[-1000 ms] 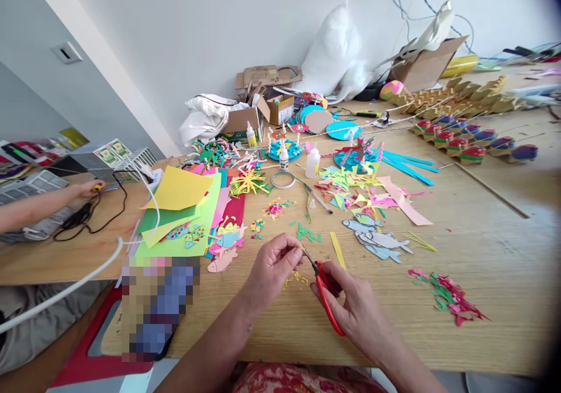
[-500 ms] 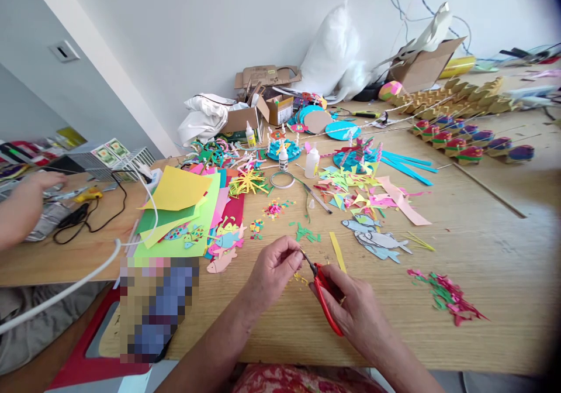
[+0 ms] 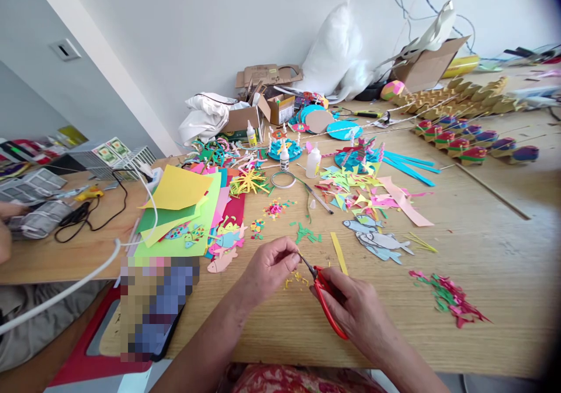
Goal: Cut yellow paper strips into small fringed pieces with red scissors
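My right hand (image 3: 355, 299) is wrapped round the handles of red-handled scissors (image 3: 329, 308). Their narrow blades point up and left, with the tips at the fingertips of my left hand (image 3: 274, 267). Thumb and forefinger of that hand are pinched on a tiny piece of paper, mostly hidden by the fingers. Beneath the blades lie small yellow paper scraps (image 3: 297, 281). A yellow paper strip (image 3: 339, 253) rests just beyond my right hand. Green paper snippets (image 3: 307, 233) are farther up the table.
Paper fish (image 3: 380, 242) and a red-green scrap pile (image 3: 453, 296) lie to the right. Coloured sheets (image 3: 177, 188) are stacked at left. Glue bottles (image 3: 312, 164) stand farther back. A white cable (image 3: 83, 281) crosses the left side, near another person's hand (image 3: 4, 238).
The scissor tips have shifted slightly at my left fingertips, and more yellow scraps show below. At far left, the other person's hand has drawn back toward the picture's edge.
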Action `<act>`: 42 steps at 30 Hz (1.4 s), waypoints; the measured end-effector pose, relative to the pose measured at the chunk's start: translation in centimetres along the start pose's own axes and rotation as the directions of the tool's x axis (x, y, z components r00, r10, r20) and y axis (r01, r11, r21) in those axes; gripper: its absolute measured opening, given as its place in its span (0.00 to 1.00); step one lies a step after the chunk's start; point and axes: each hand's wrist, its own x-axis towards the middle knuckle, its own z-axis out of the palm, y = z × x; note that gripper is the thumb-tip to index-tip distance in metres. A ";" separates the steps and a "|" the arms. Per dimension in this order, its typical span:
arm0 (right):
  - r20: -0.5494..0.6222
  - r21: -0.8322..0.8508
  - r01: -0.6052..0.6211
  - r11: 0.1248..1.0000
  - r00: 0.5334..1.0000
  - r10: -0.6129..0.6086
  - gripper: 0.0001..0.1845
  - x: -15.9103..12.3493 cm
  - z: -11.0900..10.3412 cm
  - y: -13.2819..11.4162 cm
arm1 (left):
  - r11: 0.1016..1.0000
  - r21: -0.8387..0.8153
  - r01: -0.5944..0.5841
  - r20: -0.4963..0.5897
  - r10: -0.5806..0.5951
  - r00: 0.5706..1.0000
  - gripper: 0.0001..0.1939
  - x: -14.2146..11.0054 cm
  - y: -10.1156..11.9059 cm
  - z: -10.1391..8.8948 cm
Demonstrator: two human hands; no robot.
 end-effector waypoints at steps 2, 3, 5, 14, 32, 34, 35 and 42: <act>0.008 -0.012 0.006 1.000 1.000 -0.006 0.14 0.0 -0.1 0.0 | 0.999 0.031 -0.008 0.003 0.008 1.000 0.06 -0.1 0.0 -0.2; 0.015 -0.019 0.009 1.000 1.000 -0.008 0.14 0.0 -0.1 0.0 | 0.999 0.041 -0.010 0.009 0.009 1.000 0.06 -0.1 0.0 -0.3; 0.032 -0.038 0.011 0.999 0.999 -0.009 0.14 0.0 -0.2 0.1 | 0.999 0.048 -0.009 0.023 0.008 1.000 0.06 -0.1 0.1 -0.6; 0.101 -0.065 0.005 0.998 0.995 0.001 0.14 0.3 -0.7 0.0 | 0.999 0.035 0.007 0.076 -0.009 0.997 0.06 -0.2 0.4 -1.3; 0.184 0.000 -0.033 0.999 0.982 0.032 0.11 0.6 -0.9 -0.5 | 0.999 0.036 -0.002 0.045 0.001 0.999 0.07 -0.5 0.3 -1.8; 0.172 0.010 -0.029 1.000 0.985 0.027 0.11 0.7 -0.8 -0.5 | 1.000 0.019 0.005 0.017 -0.005 1.000 0.07 -0.5 0.1 -1.6; 0.166 0.012 -0.027 1.000 0.986 0.025 0.11 0.7 -0.7 -0.5 | 1.000 0.010 0.008 0.004 -0.008 1.000 0.07 -0.5 0.0 -1.5; 0.153 0.003 -0.016 1.000 0.988 0.015 0.12 0.9 -0.6 -0.6 | 1.000 0.006 0.003 0.022 -0.003 1.000 0.07 -0.5 -0.1 -1.5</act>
